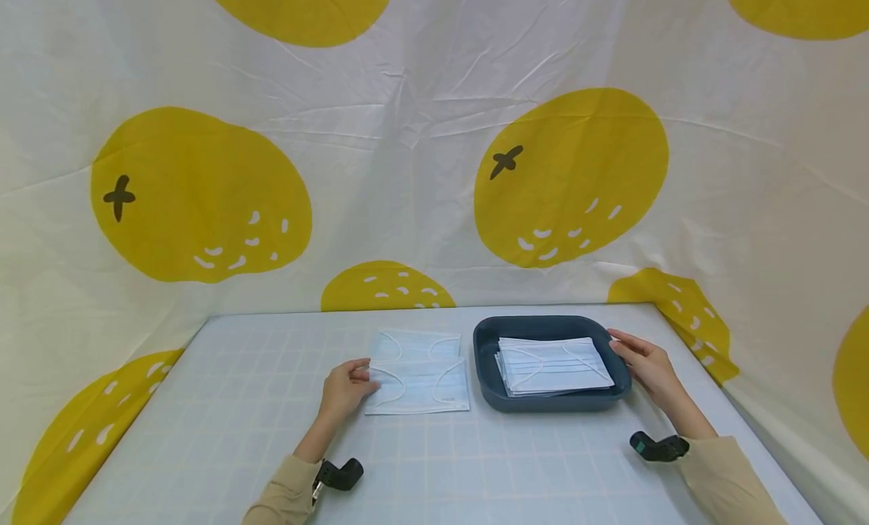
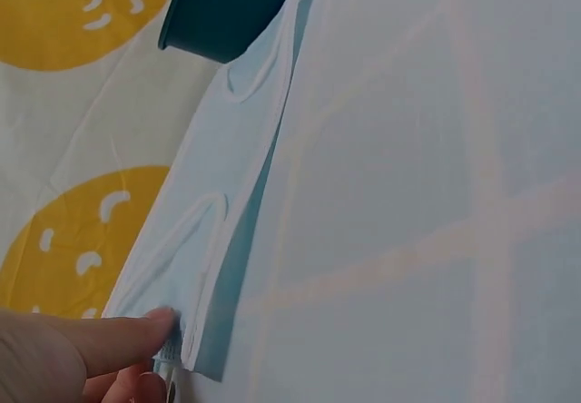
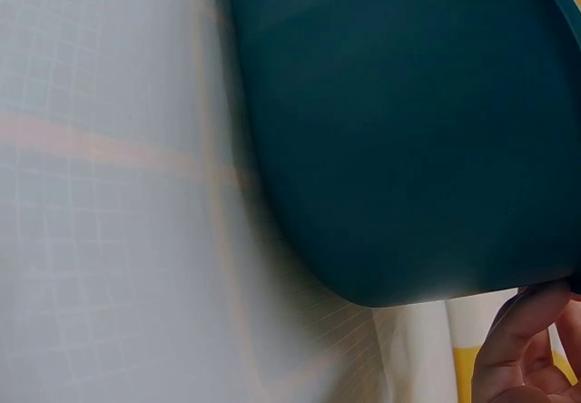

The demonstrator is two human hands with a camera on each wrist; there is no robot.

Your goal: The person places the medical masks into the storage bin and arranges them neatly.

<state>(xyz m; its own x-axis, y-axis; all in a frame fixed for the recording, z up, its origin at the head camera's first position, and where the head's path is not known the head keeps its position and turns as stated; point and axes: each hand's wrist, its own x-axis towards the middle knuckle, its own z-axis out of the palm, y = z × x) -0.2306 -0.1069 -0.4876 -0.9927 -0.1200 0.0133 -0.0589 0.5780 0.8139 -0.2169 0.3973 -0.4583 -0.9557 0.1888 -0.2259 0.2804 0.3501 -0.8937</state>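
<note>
Two light-blue face masks with white ear loops lie overlapped on the table, the nearer mask [image 1: 417, 395] covering part of the farther mask [image 1: 416, 342]. At their left edge my left hand [image 1: 346, 390] pinches the nearer mask between thumb and fingers. In the left wrist view, the thumb presses on the corner of the mask [image 2: 209, 162]. A dark blue-green tray [image 1: 485, 374] holds a stack of similar masks [image 1: 553, 366]. My right hand [image 1: 648, 364] grips the tray's right rim, its fingers partly cut off in the right wrist view.
The table [image 1: 434, 480] wears a pale cloth with a faint grid. Behind it hangs a white curtain [image 1: 394, 170] printed with yellow fruit. Black wrist cameras, one [image 1: 339, 474] on the left and one [image 1: 658, 446] on the right, sit by the beige sleeves.
</note>
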